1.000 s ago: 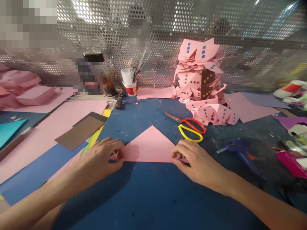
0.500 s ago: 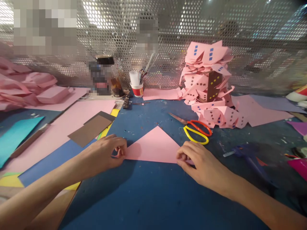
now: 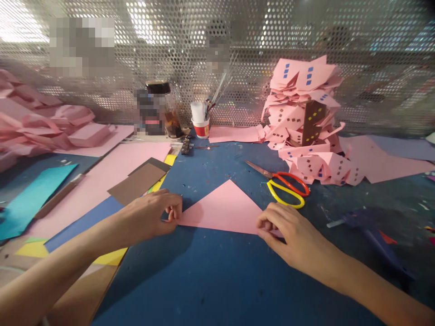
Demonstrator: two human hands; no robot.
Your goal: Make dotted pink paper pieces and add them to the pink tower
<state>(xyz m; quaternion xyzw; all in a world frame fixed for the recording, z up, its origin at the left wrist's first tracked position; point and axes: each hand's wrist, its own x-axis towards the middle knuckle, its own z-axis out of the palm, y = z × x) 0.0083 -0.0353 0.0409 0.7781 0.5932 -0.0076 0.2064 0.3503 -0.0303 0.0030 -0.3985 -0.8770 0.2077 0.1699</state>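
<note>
A pink paper triangle (image 3: 226, 206) lies on the blue tabletop, its point facing away from me and its long straight edge toward me. My left hand (image 3: 163, 210) pinches the left corner between thumb and curled fingers. At the right corner, my right hand (image 3: 280, 226) is closed on the paper in the same way. Just beyond my right hand lie scissors (image 3: 283, 185) with one red and one yellow handle loop, blades pointing to the far left. Both corners of the paper are partly hidden by my fingers.
Behind the scissors stands a pink paper structure (image 3: 302, 117) with small coloured squares. A blue glue gun (image 3: 370, 231) lies at the right. Brown paper (image 3: 137, 183), blue paper (image 3: 84, 222) and teal paper (image 3: 37, 194) lie leftward. A paper cup (image 3: 201, 128) and a jar (image 3: 172, 122) stand near the perforated metal screen (image 3: 251, 40).
The whole scene has shifted slightly to the right in view. Both hands keep their hold on the paper corners, and the triangle looks the same.
</note>
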